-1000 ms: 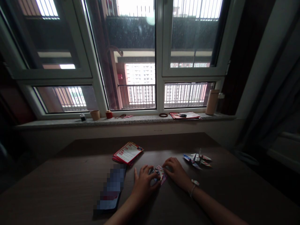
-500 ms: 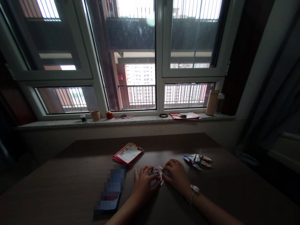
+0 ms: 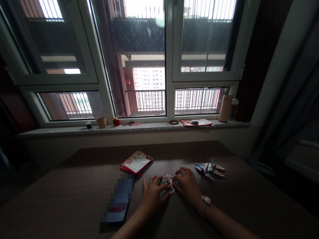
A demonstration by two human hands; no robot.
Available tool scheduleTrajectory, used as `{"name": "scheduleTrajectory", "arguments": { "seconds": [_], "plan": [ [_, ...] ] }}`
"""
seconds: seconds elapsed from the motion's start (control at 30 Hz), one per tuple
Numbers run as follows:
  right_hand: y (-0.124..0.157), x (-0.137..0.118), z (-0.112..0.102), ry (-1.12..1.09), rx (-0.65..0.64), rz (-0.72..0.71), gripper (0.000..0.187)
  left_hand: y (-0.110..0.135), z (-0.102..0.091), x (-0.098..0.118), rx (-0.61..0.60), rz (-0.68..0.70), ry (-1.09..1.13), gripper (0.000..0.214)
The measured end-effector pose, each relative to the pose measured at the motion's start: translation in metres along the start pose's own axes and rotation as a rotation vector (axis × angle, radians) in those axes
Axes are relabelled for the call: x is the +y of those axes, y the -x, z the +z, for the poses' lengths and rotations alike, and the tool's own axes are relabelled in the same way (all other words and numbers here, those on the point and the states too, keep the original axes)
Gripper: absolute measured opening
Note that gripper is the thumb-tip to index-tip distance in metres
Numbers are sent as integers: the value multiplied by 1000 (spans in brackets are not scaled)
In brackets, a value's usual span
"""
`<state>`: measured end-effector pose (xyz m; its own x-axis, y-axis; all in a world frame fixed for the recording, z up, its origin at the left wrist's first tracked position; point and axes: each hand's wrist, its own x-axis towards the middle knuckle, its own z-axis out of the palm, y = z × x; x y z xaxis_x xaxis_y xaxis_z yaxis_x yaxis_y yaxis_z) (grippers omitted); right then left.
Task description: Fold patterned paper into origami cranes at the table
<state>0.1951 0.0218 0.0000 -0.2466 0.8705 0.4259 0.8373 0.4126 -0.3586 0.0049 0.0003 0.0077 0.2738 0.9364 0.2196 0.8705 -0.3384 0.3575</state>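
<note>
A small piece of folded printed paper [image 3: 167, 180], white with coloured patches, lies on the table between my two hands. My left hand [image 3: 154, 192] holds its left side, thumb and fingertips curled around the edge. From the other side my right hand [image 3: 187, 184] grips the right part with bent fingers, which cover some of the paper. A bracelet circles my right wrist. To the right of that hand sit several folded paper figures [image 3: 210, 170] with pointed tips, close together.
A stack of red-edged printed sheets [image 3: 137, 162] lies beyond my left hand. A dark phone-like slab [image 3: 118, 202], partly pixelated, is left of my left forearm. On the windowsill [image 3: 154, 126] stand a paper cup [image 3: 101, 122], a red spool [image 3: 116, 121] and a tan bottle [image 3: 226, 109].
My right hand's fingers have shifted slightly up and away, and more of the folded paper's upper part shows between the hands. My left hand is almost still.
</note>
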Motion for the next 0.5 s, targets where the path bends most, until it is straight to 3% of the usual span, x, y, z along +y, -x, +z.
{"name": "scheduleTrajectory", "arguments": {
  "seconds": [0.5],
  "plan": [
    [0,-4,-12,27,-120,20,20,-1,-2,2,-39,-25,-6,29]
  ]
}}
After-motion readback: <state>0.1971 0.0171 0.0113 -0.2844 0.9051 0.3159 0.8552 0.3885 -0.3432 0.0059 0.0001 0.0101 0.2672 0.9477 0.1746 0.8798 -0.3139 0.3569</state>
